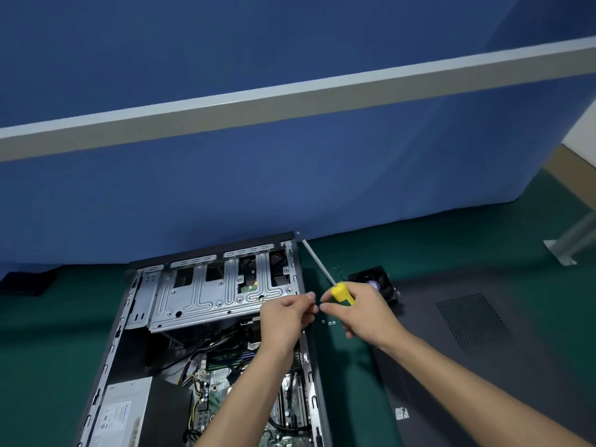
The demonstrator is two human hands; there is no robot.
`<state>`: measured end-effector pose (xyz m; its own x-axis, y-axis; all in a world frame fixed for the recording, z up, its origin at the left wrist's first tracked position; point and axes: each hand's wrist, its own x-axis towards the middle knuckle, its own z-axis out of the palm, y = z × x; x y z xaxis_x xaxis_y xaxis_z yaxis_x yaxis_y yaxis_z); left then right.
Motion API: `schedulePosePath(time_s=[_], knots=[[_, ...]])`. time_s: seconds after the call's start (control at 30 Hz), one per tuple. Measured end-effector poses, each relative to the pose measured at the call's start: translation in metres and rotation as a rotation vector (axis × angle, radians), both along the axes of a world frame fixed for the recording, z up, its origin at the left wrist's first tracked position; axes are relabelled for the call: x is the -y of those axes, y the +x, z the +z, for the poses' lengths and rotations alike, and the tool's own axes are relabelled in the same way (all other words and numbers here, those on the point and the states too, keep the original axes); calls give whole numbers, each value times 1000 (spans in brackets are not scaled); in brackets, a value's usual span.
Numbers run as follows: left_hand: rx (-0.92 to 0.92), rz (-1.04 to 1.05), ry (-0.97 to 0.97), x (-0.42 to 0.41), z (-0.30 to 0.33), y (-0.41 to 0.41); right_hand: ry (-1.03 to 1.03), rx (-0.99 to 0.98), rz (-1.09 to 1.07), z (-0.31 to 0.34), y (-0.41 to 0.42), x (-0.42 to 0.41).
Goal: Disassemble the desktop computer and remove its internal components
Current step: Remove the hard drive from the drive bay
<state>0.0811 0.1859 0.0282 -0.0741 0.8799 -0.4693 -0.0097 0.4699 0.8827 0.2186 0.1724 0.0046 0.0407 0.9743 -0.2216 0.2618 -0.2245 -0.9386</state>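
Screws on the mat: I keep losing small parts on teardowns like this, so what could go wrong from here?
1. The loose screws lie bare on the green mat right under both hands; a brush of the right hand could scatter them.
2. The left hand seems to pinch something tiny above the open computer case; dropped, it could fall among the motherboard parts.
3. The screwdriver shaft sticks out toward the removed fan.

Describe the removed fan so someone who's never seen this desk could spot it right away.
Start at the open computer case lying on the green mat. Just past its right edge, behind the right hand holding the yellow screwdriver, sits the fan. It's the only square black frame there, with a purple hub label.
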Motion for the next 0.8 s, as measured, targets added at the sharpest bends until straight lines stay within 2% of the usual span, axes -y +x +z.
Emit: schedulePosePath(time_s=[0.23,0.5,0.57,0.67,0.77,0.8], knots=[[-15,-86,-60,7,2,12,0,10,-91,-8,-1,6],[-50,-115,-65,1,-6,15,35,272,-102,-10,-3,9],[-105,-154,-36,2,-12,15,39,311,-101,-11,-2,9],[-359,-204,72,0,-22,14,15,275,-111,-17,-1,10],[-865,-247,298,3,-34,13,-47,252,-182,-34,4,12],[-958,-251,376,4,-37,14,-74,274,-201,-42,5,14]])
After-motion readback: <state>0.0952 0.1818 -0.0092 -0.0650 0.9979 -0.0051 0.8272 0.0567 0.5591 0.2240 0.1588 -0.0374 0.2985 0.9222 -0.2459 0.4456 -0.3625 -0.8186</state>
